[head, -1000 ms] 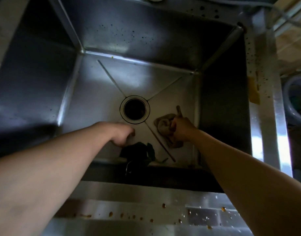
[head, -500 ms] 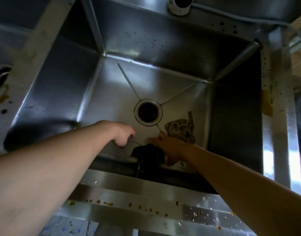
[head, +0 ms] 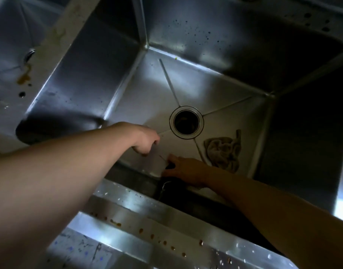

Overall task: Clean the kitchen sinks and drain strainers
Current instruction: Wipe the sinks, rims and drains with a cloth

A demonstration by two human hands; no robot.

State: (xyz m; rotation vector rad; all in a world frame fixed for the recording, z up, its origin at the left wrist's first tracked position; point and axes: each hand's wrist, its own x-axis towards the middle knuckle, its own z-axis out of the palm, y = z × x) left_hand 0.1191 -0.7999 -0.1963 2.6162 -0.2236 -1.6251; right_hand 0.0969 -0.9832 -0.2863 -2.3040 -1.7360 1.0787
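Brown cloth [head: 223, 152] now lies released at lower right of the sink [head: 116, 61] floor. The right hand [head: 186, 168] has shifted onto a dark object [head: 169, 166], grip unclear; left hand [head: 147, 141] stays curled, contents hidden. Wiping is paused.

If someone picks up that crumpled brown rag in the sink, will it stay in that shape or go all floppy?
Probably floppy: the rag lies bunched in soft folds on the sink floor, so it would likely droop and unfold when lifted. It looks thin, so probably light, though heavier if wet, which I cannot tell. It should not roll or slide away when pushed; it would likely just bunch up more.
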